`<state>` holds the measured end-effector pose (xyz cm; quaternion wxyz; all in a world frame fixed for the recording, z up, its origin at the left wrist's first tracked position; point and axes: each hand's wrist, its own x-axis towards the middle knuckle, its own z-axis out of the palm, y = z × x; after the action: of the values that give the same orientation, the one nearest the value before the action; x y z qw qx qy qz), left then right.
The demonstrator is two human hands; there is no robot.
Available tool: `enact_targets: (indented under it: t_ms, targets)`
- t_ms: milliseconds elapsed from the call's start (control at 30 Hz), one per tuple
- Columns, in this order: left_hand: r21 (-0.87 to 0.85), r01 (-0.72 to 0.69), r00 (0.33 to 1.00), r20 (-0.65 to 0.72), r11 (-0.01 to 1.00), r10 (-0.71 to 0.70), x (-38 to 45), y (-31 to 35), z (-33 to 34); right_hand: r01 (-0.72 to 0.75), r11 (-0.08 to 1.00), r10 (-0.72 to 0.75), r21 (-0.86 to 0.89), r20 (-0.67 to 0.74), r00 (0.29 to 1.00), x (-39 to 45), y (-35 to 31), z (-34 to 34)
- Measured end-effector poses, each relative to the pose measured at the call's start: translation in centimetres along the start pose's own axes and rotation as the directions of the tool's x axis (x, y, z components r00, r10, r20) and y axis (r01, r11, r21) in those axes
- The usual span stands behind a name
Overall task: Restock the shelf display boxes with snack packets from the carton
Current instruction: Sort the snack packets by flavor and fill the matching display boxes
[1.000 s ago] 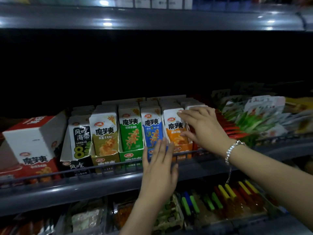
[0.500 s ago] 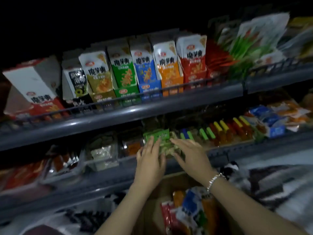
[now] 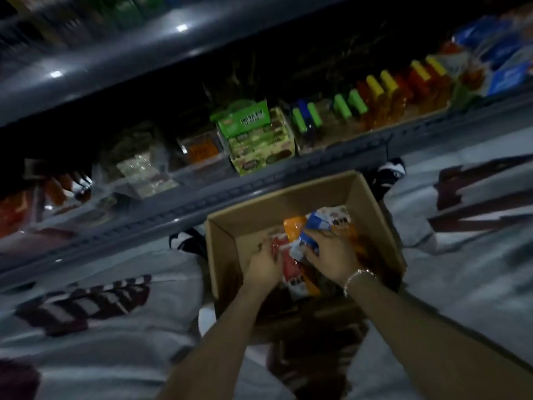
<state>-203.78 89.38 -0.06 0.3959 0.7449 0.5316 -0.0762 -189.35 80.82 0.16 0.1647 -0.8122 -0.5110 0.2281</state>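
Note:
An open brown carton stands on the floor below the shelf, with red, orange and blue snack packets heaped inside. Both hands are down in the carton. My left hand curls its fingers round the red packets on the left of the heap. My right hand, with a bracelet at the wrist, grips the blue and white packets on the right. The shelf display boxes from before are out of view above.
A grey shelf rail runs just behind the carton. On that shelf stand a green display box, clear tubs and a row of orange bottles with coloured caps. Pale patterned floor surrounds the carton.
The view swung down from the upper shelf to the floor. Both hands left the display boxes, passed the lower shelf, and now grip packets inside the carton.

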Motion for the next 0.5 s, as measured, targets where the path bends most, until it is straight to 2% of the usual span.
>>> enact_targets:
  t_ms: [133,200,300,500]
  targets:
    - [-0.059,0.029,0.999,0.047,0.998,-0.026,2.4,-1.5,1.8,-0.092,0.996,0.087,0.021,0.170,0.982,0.6,2.3,2.0]
    - [-0.134,0.100,0.993,0.076,0.986,-0.091,3.1,-1.8,2.8,-0.159,0.986,0.141,0.051,0.248,0.958,0.7,3.5,2.9]
    - [-0.167,0.220,0.969,0.156,0.961,-0.194,3.6,-1.9,4.4,-0.225,0.974,0.213,0.003,0.319,0.923,0.8,5.4,3.8]
    - [-0.402,0.303,0.953,0.151,0.864,-0.264,5.2,-0.9,6.5,-0.363,0.932,0.321,-0.017,0.508,0.800,1.5,6.8,4.9]
